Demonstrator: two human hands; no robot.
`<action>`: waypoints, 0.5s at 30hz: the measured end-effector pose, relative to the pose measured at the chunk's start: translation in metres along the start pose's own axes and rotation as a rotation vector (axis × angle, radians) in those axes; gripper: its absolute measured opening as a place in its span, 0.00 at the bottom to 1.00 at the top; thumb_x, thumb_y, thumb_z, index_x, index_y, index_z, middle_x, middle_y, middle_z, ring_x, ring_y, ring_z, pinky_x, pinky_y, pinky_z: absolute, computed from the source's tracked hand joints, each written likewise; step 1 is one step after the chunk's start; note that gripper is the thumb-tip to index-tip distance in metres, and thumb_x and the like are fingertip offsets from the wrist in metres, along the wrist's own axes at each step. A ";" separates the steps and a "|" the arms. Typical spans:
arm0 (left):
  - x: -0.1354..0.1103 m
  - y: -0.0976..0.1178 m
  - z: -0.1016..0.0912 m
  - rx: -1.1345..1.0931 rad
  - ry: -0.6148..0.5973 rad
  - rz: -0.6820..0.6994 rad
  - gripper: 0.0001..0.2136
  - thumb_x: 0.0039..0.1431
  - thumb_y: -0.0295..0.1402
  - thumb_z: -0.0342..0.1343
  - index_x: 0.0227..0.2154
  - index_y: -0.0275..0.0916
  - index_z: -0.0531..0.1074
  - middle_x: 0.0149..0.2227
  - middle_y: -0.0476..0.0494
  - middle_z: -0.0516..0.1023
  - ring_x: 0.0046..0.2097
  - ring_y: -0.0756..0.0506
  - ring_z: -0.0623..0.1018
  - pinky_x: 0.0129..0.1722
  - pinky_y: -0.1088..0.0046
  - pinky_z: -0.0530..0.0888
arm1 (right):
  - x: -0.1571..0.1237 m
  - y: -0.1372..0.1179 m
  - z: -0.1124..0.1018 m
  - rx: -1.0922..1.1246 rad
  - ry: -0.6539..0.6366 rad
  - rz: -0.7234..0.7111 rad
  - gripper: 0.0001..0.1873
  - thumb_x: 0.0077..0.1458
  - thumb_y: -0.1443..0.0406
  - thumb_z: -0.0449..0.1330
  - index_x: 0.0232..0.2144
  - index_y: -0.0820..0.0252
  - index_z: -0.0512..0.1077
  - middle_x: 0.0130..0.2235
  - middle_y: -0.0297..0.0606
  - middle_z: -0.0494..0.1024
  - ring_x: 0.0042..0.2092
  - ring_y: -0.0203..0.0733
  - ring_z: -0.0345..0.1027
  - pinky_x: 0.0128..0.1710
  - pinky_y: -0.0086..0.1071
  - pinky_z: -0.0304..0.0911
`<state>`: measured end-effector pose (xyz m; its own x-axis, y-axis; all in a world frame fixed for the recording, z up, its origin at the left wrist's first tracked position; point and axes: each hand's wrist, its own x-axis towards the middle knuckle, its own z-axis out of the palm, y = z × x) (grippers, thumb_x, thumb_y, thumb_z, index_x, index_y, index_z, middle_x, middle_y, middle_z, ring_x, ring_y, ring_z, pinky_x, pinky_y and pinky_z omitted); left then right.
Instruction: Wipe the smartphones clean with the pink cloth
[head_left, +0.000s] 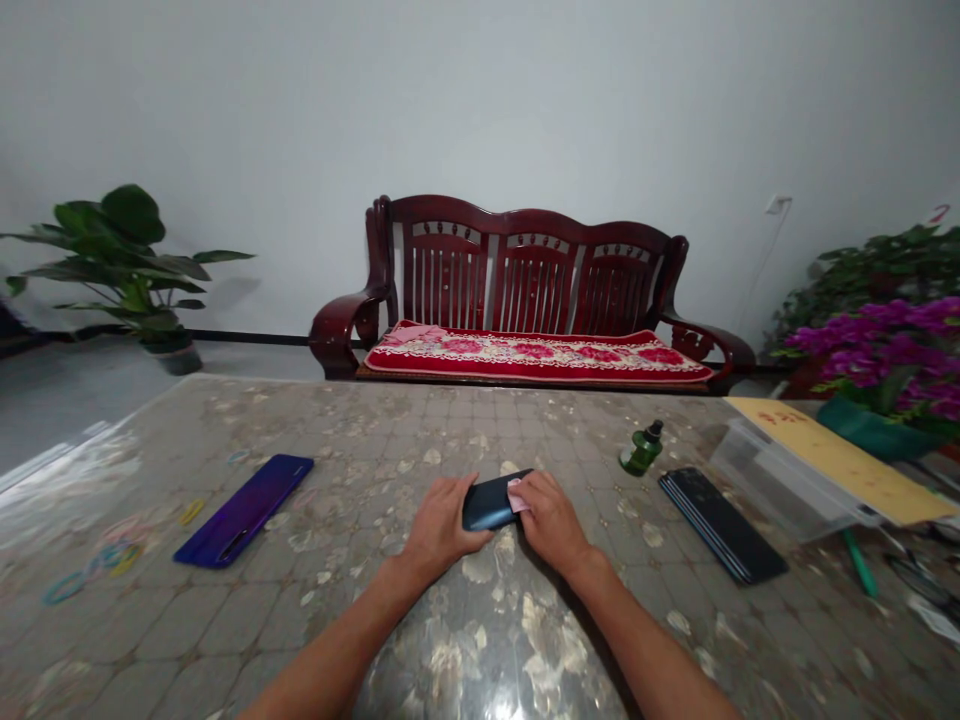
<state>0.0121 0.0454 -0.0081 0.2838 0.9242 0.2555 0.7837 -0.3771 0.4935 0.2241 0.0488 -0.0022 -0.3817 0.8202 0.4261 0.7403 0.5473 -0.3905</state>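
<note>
My left grip is closed round a phone, my right grip pinching a pink cloth against it, wiping apparently unfinished

Phone (dark) in left hand

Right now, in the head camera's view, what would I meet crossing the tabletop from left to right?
Colored bands, purple-blue phone, left hand, dark blue phone, right hand, green bottle, black phone-shaped item, green stick.
</note>
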 end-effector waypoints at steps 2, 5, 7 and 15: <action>0.000 0.000 0.000 -0.008 -0.010 -0.013 0.35 0.42 0.37 0.67 0.56 0.35 0.67 0.50 0.34 0.77 0.52 0.33 0.74 0.55 0.55 0.69 | -0.002 -0.002 -0.002 0.012 -0.030 -0.054 0.17 0.55 0.77 0.53 0.41 0.58 0.75 0.39 0.40 0.73 0.44 0.44 0.63 0.46 0.35 0.61; 0.000 0.000 0.000 -0.026 -0.025 -0.021 0.36 0.41 0.36 0.67 0.57 0.35 0.67 0.50 0.34 0.76 0.52 0.33 0.73 0.55 0.55 0.68 | -0.003 0.002 -0.007 -0.013 -0.008 -0.015 0.17 0.54 0.77 0.52 0.39 0.58 0.76 0.38 0.41 0.73 0.44 0.45 0.63 0.46 0.36 0.61; -0.001 -0.002 0.001 -0.039 -0.027 -0.027 0.37 0.41 0.36 0.68 0.57 0.34 0.66 0.51 0.34 0.76 0.52 0.33 0.73 0.56 0.55 0.68 | -0.005 0.004 -0.009 -0.029 0.015 0.031 0.18 0.52 0.78 0.51 0.38 0.59 0.76 0.38 0.41 0.73 0.44 0.45 0.62 0.46 0.37 0.61; -0.002 -0.009 0.005 -0.092 -0.032 -0.045 0.40 0.41 0.39 0.70 0.59 0.36 0.65 0.52 0.34 0.75 0.54 0.32 0.71 0.57 0.54 0.67 | -0.004 -0.032 -0.001 0.020 -0.071 -0.012 0.15 0.50 0.76 0.55 0.39 0.59 0.75 0.39 0.41 0.72 0.45 0.45 0.62 0.47 0.35 0.60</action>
<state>0.0073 0.0471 -0.0178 0.2681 0.9411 0.2059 0.7422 -0.3380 0.5787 0.2030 0.0277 0.0091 -0.4298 0.8227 0.3719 0.7244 0.5601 -0.4019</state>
